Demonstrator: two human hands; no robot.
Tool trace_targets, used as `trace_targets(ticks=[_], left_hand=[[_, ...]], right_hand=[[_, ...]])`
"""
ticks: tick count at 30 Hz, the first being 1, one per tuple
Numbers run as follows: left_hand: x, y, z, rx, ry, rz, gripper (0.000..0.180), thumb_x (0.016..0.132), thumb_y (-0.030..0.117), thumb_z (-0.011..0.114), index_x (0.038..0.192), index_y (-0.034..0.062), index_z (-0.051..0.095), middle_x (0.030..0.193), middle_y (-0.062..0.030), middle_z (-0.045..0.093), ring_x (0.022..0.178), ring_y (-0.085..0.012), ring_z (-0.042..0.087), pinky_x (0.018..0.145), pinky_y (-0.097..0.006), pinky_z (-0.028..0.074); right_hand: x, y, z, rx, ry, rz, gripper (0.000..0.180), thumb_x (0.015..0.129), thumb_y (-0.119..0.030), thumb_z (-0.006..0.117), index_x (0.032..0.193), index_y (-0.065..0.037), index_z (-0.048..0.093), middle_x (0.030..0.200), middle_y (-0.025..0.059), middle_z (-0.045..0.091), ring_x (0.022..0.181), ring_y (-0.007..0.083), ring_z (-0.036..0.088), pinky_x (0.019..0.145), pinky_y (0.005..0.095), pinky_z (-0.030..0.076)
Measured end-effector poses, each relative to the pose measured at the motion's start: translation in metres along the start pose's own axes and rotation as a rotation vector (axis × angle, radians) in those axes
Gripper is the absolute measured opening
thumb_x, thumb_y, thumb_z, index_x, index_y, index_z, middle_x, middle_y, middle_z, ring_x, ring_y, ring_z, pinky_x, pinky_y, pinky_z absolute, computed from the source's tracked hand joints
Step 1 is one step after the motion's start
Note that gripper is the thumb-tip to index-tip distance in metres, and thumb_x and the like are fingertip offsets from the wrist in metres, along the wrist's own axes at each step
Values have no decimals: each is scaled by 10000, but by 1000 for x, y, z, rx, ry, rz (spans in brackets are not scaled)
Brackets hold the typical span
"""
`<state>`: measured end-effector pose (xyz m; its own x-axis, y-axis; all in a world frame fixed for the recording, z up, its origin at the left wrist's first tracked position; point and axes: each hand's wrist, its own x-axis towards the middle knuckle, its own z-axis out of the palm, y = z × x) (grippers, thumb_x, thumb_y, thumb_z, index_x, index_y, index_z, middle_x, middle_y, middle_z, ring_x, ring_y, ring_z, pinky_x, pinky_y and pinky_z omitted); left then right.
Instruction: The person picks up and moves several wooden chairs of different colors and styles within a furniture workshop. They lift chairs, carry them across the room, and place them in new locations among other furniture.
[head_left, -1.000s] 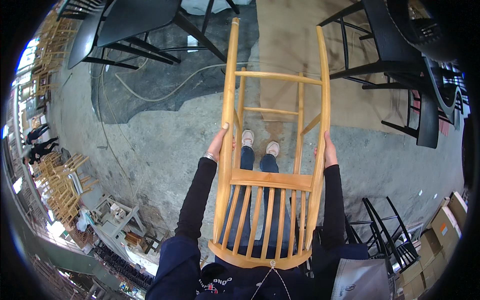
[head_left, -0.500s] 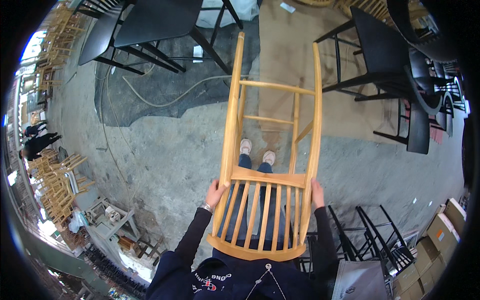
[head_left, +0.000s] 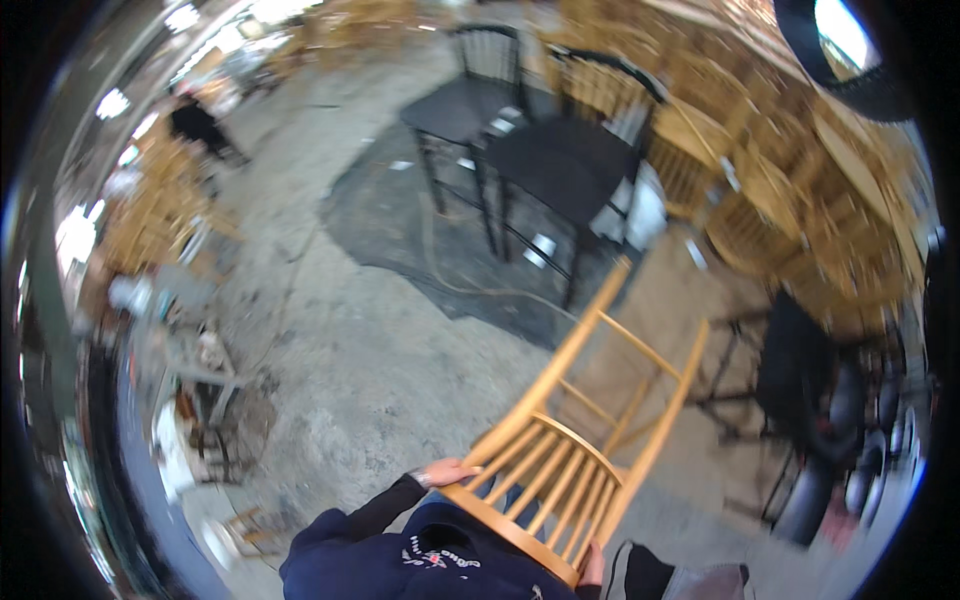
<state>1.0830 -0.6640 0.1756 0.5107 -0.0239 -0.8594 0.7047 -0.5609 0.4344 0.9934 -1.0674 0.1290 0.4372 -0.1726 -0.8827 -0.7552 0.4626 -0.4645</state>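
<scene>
Fingers (head_left: 466, 467) of the person's left hand (head_left: 447, 472) are closed over the near left corner of a light wooden chair frame (head_left: 578, 439). The right hand (head_left: 594, 566), partly hidden, touches the right end of the same near rail; how far its fingers are closed cannot be told. The frame lies right of centre, slanting away from the body toward the far right; its slatted part is nearest the dark blue jacket (head_left: 440, 575), its long posts and cross rungs point outward. A pale metallic band (head_left: 416, 478) encircles the left wrist. Near right, just beside the right hand, is a black-and-grey bag (head_left: 710, 582). Beyond the frame, a brown sheet (head_left: 682, 285) covers part of the grey concrete floor (head_left: 300, 300); adjoining it on the left is a dark sheet (head_left: 390, 230), on which stand two black chairs (head_left: 565, 165), with a white paper (head_left: 540, 250) among their legs. Far right: massed light wooden chairs (head_left: 780, 200). Right, nearer: further black furniture (head_left: 798, 360), blurred. Left: a small grey bench (head_left: 215, 382), beyond it a pile of light wooden pieces (head_left: 165, 215), and, far left, a person in dark clothing (head_left: 197, 125).
</scene>
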Motion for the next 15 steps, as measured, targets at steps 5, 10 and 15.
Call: trace_targets(ticks=[5, 10, 15], left_hand=[[-31, 82, -30, -153, 290, 611, 775, 792, 650, 487, 1233, 13, 470, 850, -153, 641, 795, -226, 603, 700, -363, 459], [-80, 121, -38, -60, 449, 584, 697, 792, 633, 479, 1234, 94, 457, 815, -188, 637, 787, -322, 612, 725, -418, 465], [-81, 122, -31, -52, 648, 452, 552, 811, 602, 454, 1089, 136, 560, 751, -176, 631, 783, -352, 615, 698, -453, 462]], right_hand=[[-6, -81, 30, -354, -60, -333, 438, 794, -393, 597, 1141, -133, 530, 941, 100, 642, 857, 279, 621, 761, 414, 477], [-56, -128, 92, -602, -71, -480, 454, 783, -397, 606, 1150, -141, 527, 957, 109, 635, 868, 283, 617, 768, 418, 473], [-81, -142, 122, -767, -91, -562, 470, 773, -401, 615, 1159, -150, 523, 972, 118, 629, 879, 287, 613, 775, 423, 469]])
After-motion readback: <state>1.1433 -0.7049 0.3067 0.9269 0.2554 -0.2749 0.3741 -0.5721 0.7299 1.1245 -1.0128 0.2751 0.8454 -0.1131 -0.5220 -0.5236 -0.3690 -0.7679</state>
